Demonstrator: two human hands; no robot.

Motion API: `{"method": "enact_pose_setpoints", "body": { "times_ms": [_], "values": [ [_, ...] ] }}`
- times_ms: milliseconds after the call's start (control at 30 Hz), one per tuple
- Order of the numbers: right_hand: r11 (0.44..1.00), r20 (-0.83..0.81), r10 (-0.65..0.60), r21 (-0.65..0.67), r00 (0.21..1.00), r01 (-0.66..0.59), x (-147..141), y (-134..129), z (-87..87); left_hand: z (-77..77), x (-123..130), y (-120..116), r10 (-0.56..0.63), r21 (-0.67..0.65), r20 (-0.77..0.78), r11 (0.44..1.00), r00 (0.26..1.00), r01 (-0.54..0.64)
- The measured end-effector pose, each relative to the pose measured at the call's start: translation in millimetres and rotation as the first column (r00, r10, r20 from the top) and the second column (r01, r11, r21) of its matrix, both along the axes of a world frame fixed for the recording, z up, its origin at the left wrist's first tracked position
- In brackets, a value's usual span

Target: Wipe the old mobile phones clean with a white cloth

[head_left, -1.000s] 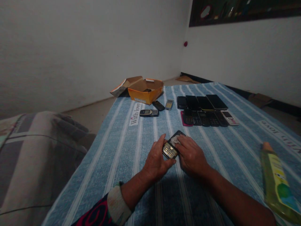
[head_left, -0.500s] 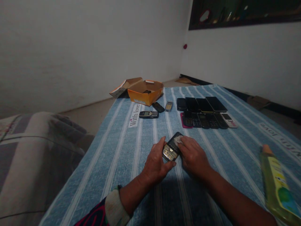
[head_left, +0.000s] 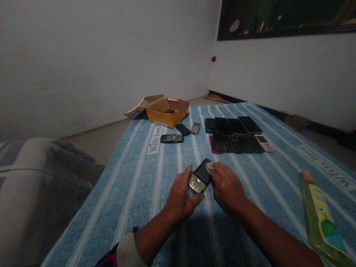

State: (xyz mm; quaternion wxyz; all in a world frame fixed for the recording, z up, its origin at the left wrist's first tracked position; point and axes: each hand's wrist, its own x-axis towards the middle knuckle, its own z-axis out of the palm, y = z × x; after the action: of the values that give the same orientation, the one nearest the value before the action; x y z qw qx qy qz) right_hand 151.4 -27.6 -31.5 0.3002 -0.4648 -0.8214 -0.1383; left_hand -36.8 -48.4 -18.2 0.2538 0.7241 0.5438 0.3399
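Observation:
A dark mobile phone with shiny gold keys (head_left: 197, 184) is gripped along its left and lower edges by my left hand (head_left: 180, 193). Its screen half points away and to the right. My right hand (head_left: 226, 185) pinches a small crumpled whitish wad (head_left: 209, 166), tissue or cloth, at the right edge of the screen. The fingertips of that hand are partly hidden behind the wad. Beyond the hands, a dark blue phone with a grey screen (head_left: 171, 138) lies sideways, near a black phone (head_left: 183, 129) and a small silver phone (head_left: 195, 128).
An open orange cardboard box (head_left: 167, 115) with a dark item inside stands at the far end of the striped blue cloth (head_left: 133, 185). Two rows of phones (head_left: 236, 135) lie right of centre. A bottle of yellowish liquid (head_left: 322, 218) lies at the right. Draped fabric (head_left: 33, 193) is at left.
The view has shifted slightly, so everything sits a little further left and lower. The wad has moved from over the screen towards its right edge. Both hands keep their hold.

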Motion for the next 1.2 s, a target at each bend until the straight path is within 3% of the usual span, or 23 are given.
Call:
{"method": "enact_pose_setpoints", "body": {
  "times_ms": [300, 567, 833, 1067, 1200],
  "values": [
    [0.983, 0.019, 0.134, 0.124, 0.991, -0.135, -19.2, -13.7, -9.2, -1.5, 0.3, 0.9, 0.018, -0.001, -0.004, 1.000, 1.000, -0.018],
    [0.997, -0.034, 0.016, -0.076, 0.999, -0.019, -1.3, 10.6, 1.6, 1.1, -0.5, 0.9, 0.016, 0.013, -0.012, 1.000, 1.000, -0.015],
    [0.976, -0.090, 0.199, -0.071, 0.976, -0.205, -18.8, 15.4, -0.6, 1.9, 1.1, 0.7, 0.019, 0.032, 0.001, 0.999, 1.000, -0.019],
    [0.991, -0.070, 0.034, -0.124, 0.997, -0.042, -9.9, 27.2, 2.6, 3.8, 0.6, 0.6, 0.017, 0.000, 0.001, 1.000, 1.000, -0.017],
    [0.988, -0.087, 0.137, -0.066, 0.987, -0.142, -15.7, 20.5, 1.4, 3.1, 1.3, 1.3, 0.022, 0.016, 0.003, 1.000, 1.000, -0.022]
  ]
}}
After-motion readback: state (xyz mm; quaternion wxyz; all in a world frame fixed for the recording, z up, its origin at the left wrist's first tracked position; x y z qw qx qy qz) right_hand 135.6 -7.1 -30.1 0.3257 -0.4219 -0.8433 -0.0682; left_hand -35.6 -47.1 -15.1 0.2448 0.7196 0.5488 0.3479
